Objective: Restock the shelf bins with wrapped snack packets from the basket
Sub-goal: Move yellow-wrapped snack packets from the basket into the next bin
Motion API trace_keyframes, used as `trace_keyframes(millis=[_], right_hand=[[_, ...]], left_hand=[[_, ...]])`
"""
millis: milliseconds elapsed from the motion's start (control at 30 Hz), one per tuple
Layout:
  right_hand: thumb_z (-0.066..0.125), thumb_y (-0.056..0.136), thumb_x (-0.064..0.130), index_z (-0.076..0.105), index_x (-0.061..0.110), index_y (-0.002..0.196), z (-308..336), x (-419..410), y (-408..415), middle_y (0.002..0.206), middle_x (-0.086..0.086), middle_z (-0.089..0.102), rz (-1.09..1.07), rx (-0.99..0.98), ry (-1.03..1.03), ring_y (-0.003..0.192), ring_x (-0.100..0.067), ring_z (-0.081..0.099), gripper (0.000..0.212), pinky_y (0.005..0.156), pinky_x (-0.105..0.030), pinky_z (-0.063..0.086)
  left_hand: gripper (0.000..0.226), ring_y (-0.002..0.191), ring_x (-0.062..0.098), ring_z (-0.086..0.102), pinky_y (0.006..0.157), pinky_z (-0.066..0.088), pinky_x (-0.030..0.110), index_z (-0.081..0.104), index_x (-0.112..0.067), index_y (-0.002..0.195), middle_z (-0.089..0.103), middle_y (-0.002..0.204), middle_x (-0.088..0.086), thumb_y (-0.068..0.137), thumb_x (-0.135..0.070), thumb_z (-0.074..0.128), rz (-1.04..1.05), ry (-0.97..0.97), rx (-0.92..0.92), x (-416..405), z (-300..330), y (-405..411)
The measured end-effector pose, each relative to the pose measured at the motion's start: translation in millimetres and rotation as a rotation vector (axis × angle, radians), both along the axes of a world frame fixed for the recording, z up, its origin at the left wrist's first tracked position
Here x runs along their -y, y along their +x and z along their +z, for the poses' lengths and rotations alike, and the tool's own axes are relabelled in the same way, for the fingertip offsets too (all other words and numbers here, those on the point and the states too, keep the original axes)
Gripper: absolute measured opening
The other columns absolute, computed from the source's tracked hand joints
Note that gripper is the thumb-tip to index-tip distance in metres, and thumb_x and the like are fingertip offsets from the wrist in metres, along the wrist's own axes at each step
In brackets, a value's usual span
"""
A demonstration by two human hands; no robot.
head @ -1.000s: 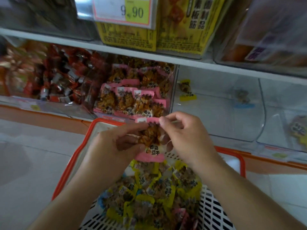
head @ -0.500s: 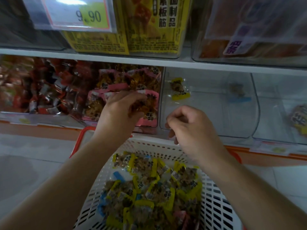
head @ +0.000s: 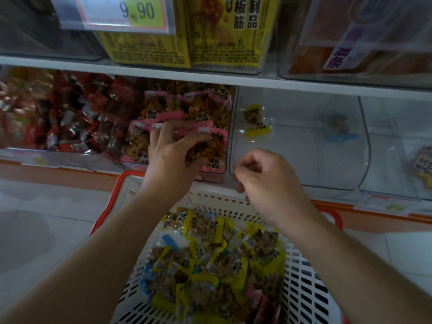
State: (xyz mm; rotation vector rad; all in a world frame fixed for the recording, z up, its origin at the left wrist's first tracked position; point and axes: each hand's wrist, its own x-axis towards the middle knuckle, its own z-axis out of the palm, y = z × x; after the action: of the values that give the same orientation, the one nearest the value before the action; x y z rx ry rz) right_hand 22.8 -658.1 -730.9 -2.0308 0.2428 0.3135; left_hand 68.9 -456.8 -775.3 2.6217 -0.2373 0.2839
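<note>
Basket (head: 304, 288) of packets (head: 210, 258) before, below shelf bins (head: 299, 141).

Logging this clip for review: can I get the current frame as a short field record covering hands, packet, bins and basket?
left hand: grips a pink-edged packet at the front of the pink packet bin
right hand: fingers curled, holding nothing, above the basket rim
clear bin: right of the pink one, holds one yellow-edged packet
basket: white, holds mostly yellow-edged packets
price tag: reads 9.90
</note>
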Motion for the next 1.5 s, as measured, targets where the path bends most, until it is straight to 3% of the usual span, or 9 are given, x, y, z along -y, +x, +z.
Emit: trace_keyframes(millis=[267, 433, 633, 800, 933, 1067, 1167, 1300, 1500], right_hand=[[0.057, 0.095, 0.01, 0.071, 0.026, 0.09, -1, 6, 3, 0.085, 0.002, 0.076, 0.06, -0.037, -0.058, 0.076, -0.02, 0.074, 0.022, 0.061, -0.043, 0.063], [0.06, 0.092, 0.003, 0.071, 0.026, 0.09, -10, 0, -24, 0.097, 0.006, 0.071, 0.357, 0.042, -0.359, 0.087, -0.014, 0.067, 0.025, 0.066, -0.029, 0.054], [0.062, 0.092, 0.001, 0.067, 0.022, 0.108, -58, -11, -77, 0.103, -0.004, 0.064, 0.927, -0.263, -0.669, 0.09, -0.025, 0.063, 0.027, 0.07, -0.042, 0.055], [0.076, 0.095, 0.016, 0.066, 0.017, 0.11, -134, 5, -137, 0.109, -0.005, 0.054, 1.244, -0.371, -0.824, 0.093, -0.028, 0.057, 0.018, 0.079, -0.05, 0.06], [0.073, 0.096, 0.017, 0.07, 0.021, 0.101, -150, 8, -151, 0.102, 0.0, 0.046, 1.251, -0.181, -0.934, 0.093, -0.027, 0.047, 0.007, 0.084, -0.047, 0.053], [0.066, 0.101, 0.017, 0.068, 0.022, 0.115, -120, -8, -126, 0.111, -0.004, 0.066, 1.064, -0.327, -0.747, 0.096, -0.026, 0.063, 0.014, 0.082, -0.05, 0.06], [0.071, 0.102, 0.037, 0.065, 0.041, 0.101, -69, -21, -101, 0.112, 0.013, 0.065, 0.834, -0.394, -0.44, 0.099, -0.014, 0.065, 0.007, 0.085, -0.038, 0.055], [0.074, 0.101, 0.022, 0.072, 0.034, 0.114, -3, -35, -86, 0.097, 0.005, 0.081, 0.667, -0.415, -0.023, 0.079, -0.015, 0.079, 0.018, 0.069, -0.034, 0.062], [0.081, 0.095, 0.024, 0.074, 0.034, 0.112, 22, -23, -68, 0.103, 0.01, 0.079, 0.563, -0.315, 0.052, 0.085, -0.01, 0.079, 0.021, 0.078, -0.028, 0.061]], left_hand=[[0.045, 0.123, 0.021, 0.042, 0.104, 0.048, 0.041, 0.07, -0.036, 0.13, 0.049, 0.135, -0.005, 0.089, -0.02, 0.079, -0.026, -0.11, -0.004, -22, 26, -22], [0.043, 0.126, 0.018, 0.052, 0.102, 0.046, 0.033, 0.07, -0.025, 0.129, 0.051, 0.136, -0.004, 0.09, -0.007, 0.072, 0.105, -0.125, -0.121, -55, 44, -69], [0.073, 0.14, 0.045, 0.035, 0.114, 0.034, 0.058, 0.034, -0.013, 0.155, 0.031, 0.154, 0.016, 0.091, -0.013, 0.068, 0.409, 0.109, -0.547, -103, 29, -131], [0.026, 0.092, 0.04, 0.055, 0.079, 0.046, 0.05, 0.033, -0.012, 0.115, 0.055, 0.113, 0.025, 0.098, -0.007, 0.053, 0.472, 0.054, -0.774, -115, 13, -155], [0.028, 0.099, 0.037, 0.055, 0.082, 0.049, 0.049, 0.037, -0.012, 0.121, 0.052, 0.115, 0.018, 0.098, -0.009, 0.053, 0.459, -0.025, -0.76, -118, 13, -160], [0.065, 0.132, 0.042, 0.041, 0.11, 0.038, 0.056, 0.034, -0.01, 0.149, 0.038, 0.145, 0.019, 0.092, -0.018, 0.065, 0.505, 0.024, -0.589, -117, 20, -168], [0.049, 0.125, 0.027, 0.049, 0.107, 0.044, 0.045, 0.05, -0.017, 0.141, 0.05, 0.134, 0.003, 0.095, -0.022, 0.065, 0.405, -0.087, -0.35, -98, 39, -163], [0.025, 0.094, -0.001, 0.068, 0.078, 0.056, 0.024, 0.064, -0.037, 0.115, 0.067, 0.105, -0.021, 0.094, -0.052, 0.065, 0.172, -0.515, -0.653, -55, 56, -159], [0.014, 0.074, 0.017, 0.074, 0.072, 0.064, 0.044, 0.08, -0.019, 0.094, 0.077, 0.086, 0.002, 0.1, -0.024, 0.068, 0.06, -0.76, -0.765, -45, 48, -141]])
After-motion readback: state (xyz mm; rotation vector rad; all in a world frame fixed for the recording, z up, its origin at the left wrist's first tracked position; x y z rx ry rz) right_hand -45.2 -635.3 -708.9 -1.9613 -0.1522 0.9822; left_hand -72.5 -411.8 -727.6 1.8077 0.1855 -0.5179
